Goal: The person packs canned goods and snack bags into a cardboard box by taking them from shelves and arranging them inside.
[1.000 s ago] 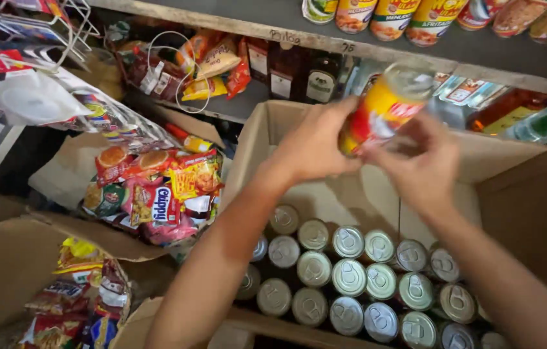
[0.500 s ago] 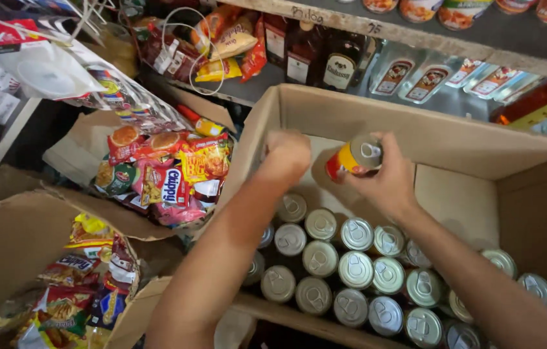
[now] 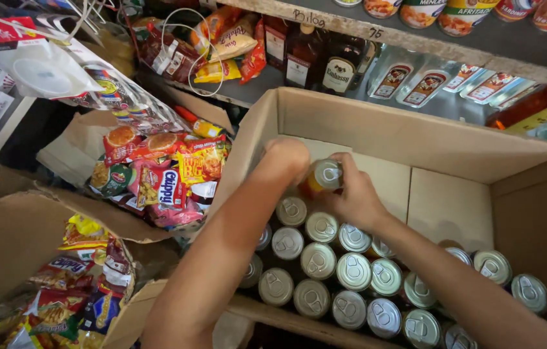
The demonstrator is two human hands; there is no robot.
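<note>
Both hands are down inside a large cardboard box (image 3: 415,139) packed with several silver-topped cans (image 3: 318,260). My right hand (image 3: 354,197) grips a can with a yellow-red label (image 3: 322,176), holding it upright at the box's back left corner, just above the other cans. My left hand (image 3: 285,157) is curled beside it against the box's left wall, touching the same can; its fingers are hidden behind the wrist.
Left of the box lie snack packets (image 3: 157,171) on open cardboard, with more packets (image 3: 70,291) in a lower box. A shelf behind holds bottles (image 3: 341,64) and sachets (image 3: 415,84); cans (image 3: 467,13) stand on the shelf above. Plastic bags (image 3: 41,71) hang at upper left.
The can has come down from up near the shelf into the box's back left corner, and both hands dropped with it. The view tilted down toward the box.
</note>
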